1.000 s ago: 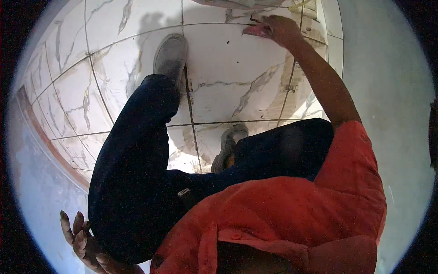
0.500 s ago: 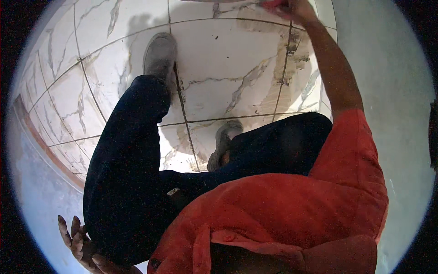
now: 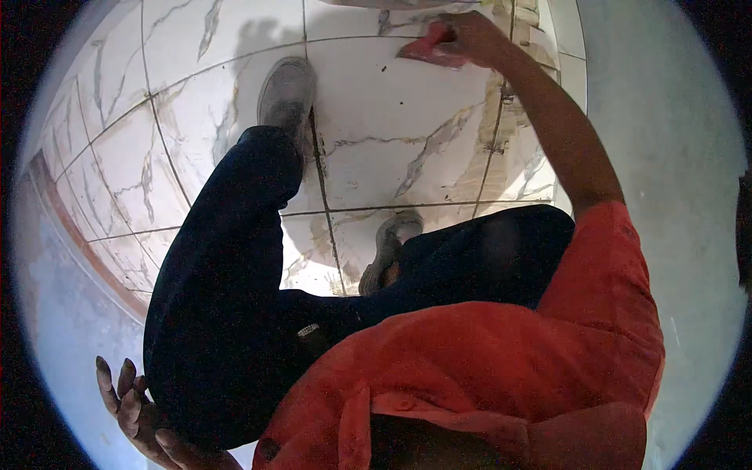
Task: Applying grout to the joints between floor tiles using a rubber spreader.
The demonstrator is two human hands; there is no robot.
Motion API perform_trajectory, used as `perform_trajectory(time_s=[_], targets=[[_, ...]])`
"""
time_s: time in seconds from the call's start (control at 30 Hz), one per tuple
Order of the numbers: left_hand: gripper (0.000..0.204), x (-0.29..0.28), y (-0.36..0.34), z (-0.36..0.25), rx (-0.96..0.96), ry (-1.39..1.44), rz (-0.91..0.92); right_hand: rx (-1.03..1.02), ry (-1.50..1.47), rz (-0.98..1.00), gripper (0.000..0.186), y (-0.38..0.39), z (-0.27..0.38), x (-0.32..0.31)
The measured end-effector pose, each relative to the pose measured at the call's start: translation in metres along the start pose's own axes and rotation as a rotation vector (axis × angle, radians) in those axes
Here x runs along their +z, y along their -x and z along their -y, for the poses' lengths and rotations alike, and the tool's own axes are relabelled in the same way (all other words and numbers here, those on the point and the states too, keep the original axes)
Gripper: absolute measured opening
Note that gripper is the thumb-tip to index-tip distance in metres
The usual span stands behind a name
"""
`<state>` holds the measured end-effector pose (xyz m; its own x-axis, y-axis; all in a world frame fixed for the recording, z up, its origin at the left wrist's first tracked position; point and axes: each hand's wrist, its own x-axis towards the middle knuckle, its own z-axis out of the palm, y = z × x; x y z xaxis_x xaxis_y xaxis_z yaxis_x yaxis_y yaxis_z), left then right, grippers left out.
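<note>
The right hand [image 3: 474, 39] is stretched far forward over the tiled floor [image 3: 368, 102], its grip clamped on a flat, pink-red piece [image 3: 423, 51] whose pointed edge sticks out to the left of the fingers. The piece is small and dim at this angle, so I cannot tell whether its edge touches the tile. The left hand [image 3: 141, 419] is low at the left, beside the dark trousers [image 3: 219, 274] of the left leg; its grip is apart, the fingers spread and pointing up and away. The floor tiles are white with grey marbling and dark joints between them; brownish smears [image 3: 529, 74] run along the joint near the right forearm [image 3: 560, 129]. A grey shoe [image 3: 286, 90] stands flat on the tiles ahead, and a second shoe [image 3: 388, 247] shows closer in, partly covered by the right leg. A red shirt [image 3: 486, 345] fills the lower middle. A pale grey wall [image 3: 658, 196] rises close on the right, and a bluish wall [image 3: 70, 321] curves in at the lower left
</note>
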<state>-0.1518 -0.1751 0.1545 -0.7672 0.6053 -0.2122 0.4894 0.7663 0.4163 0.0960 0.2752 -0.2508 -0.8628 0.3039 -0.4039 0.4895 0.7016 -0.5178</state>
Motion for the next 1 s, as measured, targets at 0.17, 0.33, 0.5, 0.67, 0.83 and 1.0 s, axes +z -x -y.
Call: perform_trajectory(time_s=[0.17, 0.33, 0.5, 0.67, 0.83, 1.0], targets=[[0.055, -0.011, 0.010, 0.021, 0.007, 0.045, 0.035, 0.018, 0.020, 0.094, 0.022, -0.035, 0.014, -0.002], [0.057, -0.018, 0.020, 0.032, -0.146, -0.006, -0.011, 0.302, -0.004, -0.121, 0.025, -0.051, 0.045, 0.005], [0.057, -0.010, 0.010, 0.026, 0.003, 0.082, 0.006, 0.470, -0.386, -0.264, 0.032, -0.032, 0.047, 0.008], [0.050, 0.003, -0.004, 0.004, 0.082, 0.067, -0.015, 0.244, 0.559, -0.258, 0.030, 0.011, 0.023, 0.001], [0.046, -0.007, 0.001, 0.006, 0.104, 0.059, 0.012, -0.135, 0.259, -0.122, 0.029, 0.002, 0.032, 0.033], [0.048, -0.005, 0.000, 0.014, 0.129, 0.099, 0.045, 0.105, 0.457, -0.185, 0.027, -0.020, 0.038, 0.022]])
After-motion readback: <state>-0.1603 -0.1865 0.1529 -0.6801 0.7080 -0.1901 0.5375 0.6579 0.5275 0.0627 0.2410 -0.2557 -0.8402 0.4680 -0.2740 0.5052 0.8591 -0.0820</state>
